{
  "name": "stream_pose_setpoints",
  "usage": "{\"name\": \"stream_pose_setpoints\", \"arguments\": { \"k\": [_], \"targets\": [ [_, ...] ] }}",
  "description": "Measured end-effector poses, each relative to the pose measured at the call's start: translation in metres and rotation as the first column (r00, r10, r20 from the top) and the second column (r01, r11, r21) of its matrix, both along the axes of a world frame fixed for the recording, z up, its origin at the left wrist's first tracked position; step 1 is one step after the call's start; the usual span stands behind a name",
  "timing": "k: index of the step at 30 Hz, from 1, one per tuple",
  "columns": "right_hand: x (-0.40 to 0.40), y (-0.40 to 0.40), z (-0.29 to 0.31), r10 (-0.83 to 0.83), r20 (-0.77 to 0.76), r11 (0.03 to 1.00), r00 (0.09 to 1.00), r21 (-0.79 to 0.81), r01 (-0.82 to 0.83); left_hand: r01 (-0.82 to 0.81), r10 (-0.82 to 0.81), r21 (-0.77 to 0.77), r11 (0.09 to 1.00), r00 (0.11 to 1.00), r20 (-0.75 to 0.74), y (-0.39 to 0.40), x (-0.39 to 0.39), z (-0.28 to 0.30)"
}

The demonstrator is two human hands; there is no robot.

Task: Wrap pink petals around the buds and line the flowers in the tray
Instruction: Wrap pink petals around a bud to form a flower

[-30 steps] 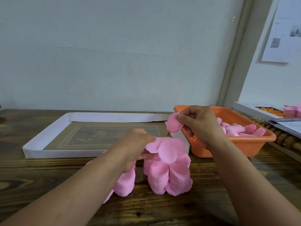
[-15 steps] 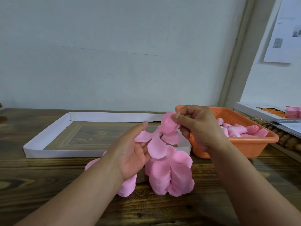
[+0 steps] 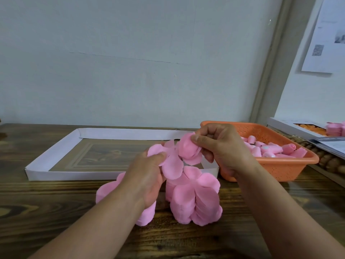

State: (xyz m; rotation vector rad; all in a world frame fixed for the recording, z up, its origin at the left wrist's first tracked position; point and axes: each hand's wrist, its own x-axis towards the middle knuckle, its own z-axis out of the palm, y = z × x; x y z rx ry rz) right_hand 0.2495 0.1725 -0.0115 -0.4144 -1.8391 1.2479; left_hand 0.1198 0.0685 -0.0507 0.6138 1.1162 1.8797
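Head view: flower [image 3: 189, 148] in right hand [image 3: 222, 146]

The left hand [image 3: 147, 176] is covering part of the pink petal pile [image 3: 196, 200], and a near stretch of the white tray's [image 3: 56, 146] rim is lying behind both. The right hand [image 3: 222, 148] is hiding the orange basket's [image 3: 280, 165] near corner and whatever the petals [image 3: 188, 148] in its fingers are wrapping. The picture's right edge is cutting off a box [image 3: 291, 126] and a wall sheet [image 3: 324, 38], its print too small to read
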Motion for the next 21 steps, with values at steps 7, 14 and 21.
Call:
{"name": "stream_pose_setpoints", "arguments": {
  "k": [7,14,21],
  "targets": [
    [0.009,0.005,0.008,-0.009,-0.159,1.0,0.987,0.005,0.01,-0.036,0.034,-0.004,0.999,0.968,-0.249,-0.003,0.0,0.001],
    [0.002,-0.004,0.004,-0.045,-0.07,0.996,0.997,0.075,0.05,0.005,-0.01,-0.017,1.0,0.947,-0.321,-0.004,0.004,-0.002],
    [-0.001,-0.01,0.006,-0.086,0.029,0.988,0.996,0.127,0.082,-0.002,-0.013,-0.047,0.999,0.946,-0.323,-0.004,0.0,-0.004]
  ]
}}
